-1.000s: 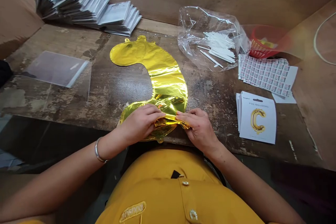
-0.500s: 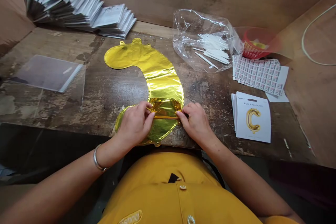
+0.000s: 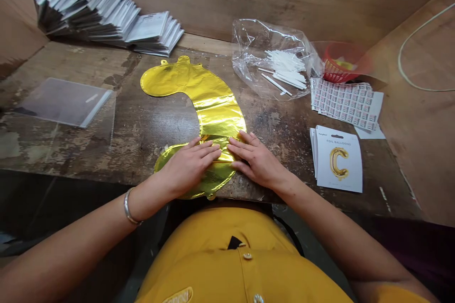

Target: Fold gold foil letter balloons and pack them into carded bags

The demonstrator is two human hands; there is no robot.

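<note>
A flat gold foil balloon [image 3: 213,104], curved like the letter C, lies on the worn wooden table [image 3: 149,123]. Its near end is folded over by the table's front edge. My left hand [image 3: 190,163] lies flat on that fold, fingers stretched out and together. My right hand [image 3: 254,158] lies flat beside it, fingers out, pressing the same fold. The fingertips of both hands nearly meet in the middle. Neither hand grips anything.
A stack of white cards printed with a gold C [image 3: 337,158] lies at the right, sticker sheets [image 3: 343,99] behind it. A clear bag of white sticks [image 3: 280,64] and a red basket [image 3: 337,64] stand farther back. Clear sleeves [image 3: 64,102] lie left, packed cards [image 3: 103,9] at back left.
Both hands pinched the balloon's near fold a second ago. They have since let go of the pinch and now lie flat on the fold, pressing it down.
</note>
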